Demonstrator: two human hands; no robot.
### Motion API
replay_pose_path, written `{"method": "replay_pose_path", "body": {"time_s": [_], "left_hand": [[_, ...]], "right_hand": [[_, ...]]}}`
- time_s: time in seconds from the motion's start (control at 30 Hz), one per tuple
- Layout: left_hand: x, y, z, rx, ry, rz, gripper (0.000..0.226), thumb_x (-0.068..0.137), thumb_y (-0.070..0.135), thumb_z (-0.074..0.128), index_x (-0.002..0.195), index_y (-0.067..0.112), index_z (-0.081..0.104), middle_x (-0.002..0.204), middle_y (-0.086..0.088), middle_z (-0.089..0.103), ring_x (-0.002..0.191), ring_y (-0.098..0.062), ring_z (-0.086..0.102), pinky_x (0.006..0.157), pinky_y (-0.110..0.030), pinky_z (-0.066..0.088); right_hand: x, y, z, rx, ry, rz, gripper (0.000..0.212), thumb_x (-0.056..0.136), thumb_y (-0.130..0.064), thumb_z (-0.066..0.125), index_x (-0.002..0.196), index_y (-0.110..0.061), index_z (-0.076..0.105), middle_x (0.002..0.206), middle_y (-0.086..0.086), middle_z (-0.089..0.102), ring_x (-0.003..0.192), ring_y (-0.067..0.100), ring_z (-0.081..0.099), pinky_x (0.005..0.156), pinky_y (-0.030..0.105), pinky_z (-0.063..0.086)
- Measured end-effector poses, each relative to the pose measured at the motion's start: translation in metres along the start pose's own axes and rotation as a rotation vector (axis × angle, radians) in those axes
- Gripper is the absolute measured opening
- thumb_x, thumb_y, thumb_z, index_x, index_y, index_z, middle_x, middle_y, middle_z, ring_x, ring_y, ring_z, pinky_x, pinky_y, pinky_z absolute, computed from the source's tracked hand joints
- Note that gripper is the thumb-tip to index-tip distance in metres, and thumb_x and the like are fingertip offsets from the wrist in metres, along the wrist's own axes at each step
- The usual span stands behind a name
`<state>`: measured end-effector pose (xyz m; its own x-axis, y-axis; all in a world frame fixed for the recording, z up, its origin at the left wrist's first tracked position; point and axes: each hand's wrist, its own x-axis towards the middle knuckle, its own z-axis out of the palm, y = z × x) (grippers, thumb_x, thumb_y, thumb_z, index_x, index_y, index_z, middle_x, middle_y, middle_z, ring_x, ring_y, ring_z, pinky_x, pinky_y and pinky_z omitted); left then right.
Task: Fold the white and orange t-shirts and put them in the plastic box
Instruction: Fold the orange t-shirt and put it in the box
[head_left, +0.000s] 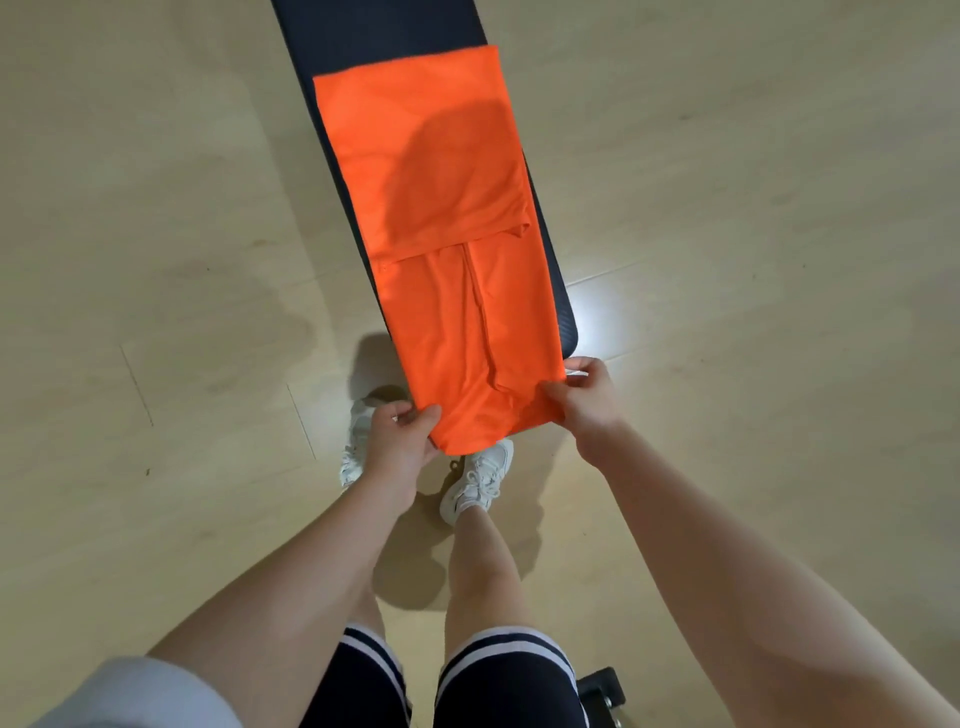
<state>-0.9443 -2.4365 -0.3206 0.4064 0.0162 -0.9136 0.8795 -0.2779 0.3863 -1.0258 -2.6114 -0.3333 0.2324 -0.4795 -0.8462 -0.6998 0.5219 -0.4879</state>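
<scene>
At the near end of the dark surface, both hands pinch the bottom edge of the orange t-shirt.

The left hand (397, 436) has its grip closed on the near left corner of the bright orange fabric t-shirt (441, 218), thumb on top; the right hand (584, 397) pinches the near right corner the same way. The shirt is folded into a long narrow strip, sleeves tucked in, lying along the dark navy padded surface (374, 31), its near end lifted just past the edge. Below stand white lace-up sneakers (480, 480) on a pale wooden floor (156, 208); dark shorts with white stripes (498, 675) show nearest the camera.
</scene>
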Motion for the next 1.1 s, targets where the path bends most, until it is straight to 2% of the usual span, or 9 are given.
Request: {"method": "replay_pose_path", "body": {"time_s": [0.13,0.27,0.43,0.53,0.63,0.73,0.9,1.0,1.1], "left_hand": [[-0.02,0.033,-0.001,0.063,0.149,0.142,0.029,0.082,0.01,0.065,0.1,0.016,0.044,0.095,-0.013,0.056,0.079,-0.026,0.055,0.064,-0.032,0.048],[-0.019,0.089,0.004,0.242,0.203,0.331,0.013,0.083,0.007,0.059,0.088,0.018,0.054,0.087,0.001,0.058,0.083,-0.018,0.054,0.076,-0.031,0.044],[0.022,0.17,0.013,0.228,0.09,0.303,0.008,0.083,0.012,0.063,0.076,0.012,0.064,0.084,-0.01,0.063,0.08,-0.021,0.058,0.075,-0.032,0.05],[0.061,0.216,0.014,0.124,-0.008,0.249,0.017,0.078,0.017,0.067,0.067,0.008,0.059,0.078,-0.01,0.054,0.076,-0.021,0.05,0.067,-0.031,0.043],[0.094,0.252,0.015,0.176,-0.124,0.26,0.023,0.077,0.022,0.07,0.093,0.009,0.06,0.095,-0.011,0.058,0.088,-0.021,0.056,0.079,-0.027,0.047],[0.121,0.27,0.012,0.409,-0.212,0.315,0.054,0.079,0.006,0.069,0.127,0.012,0.044,0.116,-0.005,0.051,0.095,-0.012,0.054,0.071,-0.014,0.043],[0.147,0.285,0.004,0.887,-0.241,0.595,0.035,0.082,-0.003,0.061,0.115,0.009,0.058,0.1,-0.004,0.059,0.083,-0.011,0.053,0.06,-0.008,0.038],[0.156,0.298,0.004,0.707,-0.217,0.62,0.019,0.086,0.004,0.059,0.091,0.021,0.065,0.083,0.004,0.062,0.071,-0.007,0.055,0.063,-0.01,0.041],[0.17,0.311,0.005,0.47,-0.173,0.541,0.017,0.091,0.016,0.055,0.082,0.028,0.064,0.075,0.008,0.062,0.058,0.006,0.055,0.067,-0.017,0.045]], "right_hand": [[-0.014,-0.035,-0.001,-0.184,0.088,-0.175,0.027,0.075,0.001,0.057,0.084,-0.021,0.045,0.082,-0.001,0.055,0.077,0.027,0.058,0.08,0.049,0.054],[-0.009,-0.086,0.013,-0.268,0.136,-0.37,0.017,0.075,-0.005,0.055,0.077,-0.021,0.053,0.087,0.0,0.059,0.086,0.03,0.064,0.079,0.044,0.054],[0.027,-0.153,0.043,-0.281,0.127,-0.393,0.009,0.08,-0.014,0.054,0.077,-0.013,0.063,0.075,0.002,0.064,0.073,0.022,0.062,0.074,0.037,0.052],[0.058,-0.189,0.061,-0.109,0.002,-0.284,0.01,0.077,-0.011,0.056,0.078,-0.015,0.065,0.075,0.004,0.064,0.073,0.023,0.06,0.069,0.033,0.048],[0.088,-0.215,0.076,-0.085,-0.064,-0.27,0.026,0.077,0.011,0.053,0.096,-0.005,0.063,0.078,0.005,0.061,0.065,0.014,0.056,0.063,0.024,0.045],[0.119,-0.229,0.089,-0.23,0.018,-0.292,0.021,0.077,0.008,0.058,0.087,-0.009,0.062,0.067,0.002,0.06,0.055,0.012,0.053,0.057,0.025,0.043],[0.141,-0.253,0.106,-0.222,0.041,-0.33,0.021,0.082,-0.007,0.065,0.067,-0.018,0.057,0.065,0.0,0.055,0.063,0.015,0.05,0.063,0.03,0.04],[0.145,-0.267,0.114,-0.104,-0.055,-0.318,0.019,0.087,-0.005,0.059,0.07,-0.013,0.059,0.067,0.001,0.057,0.056,0.006,0.053,0.058,0.017,0.045],[0.16,-0.27,0.12,-0.073,-0.018,-0.301,0.022,0.089,-0.008,0.057,0.069,-0.015,0.055,0.065,0.001,0.051,0.058,0.009,0.045,0.056,0.02,0.039]]}}
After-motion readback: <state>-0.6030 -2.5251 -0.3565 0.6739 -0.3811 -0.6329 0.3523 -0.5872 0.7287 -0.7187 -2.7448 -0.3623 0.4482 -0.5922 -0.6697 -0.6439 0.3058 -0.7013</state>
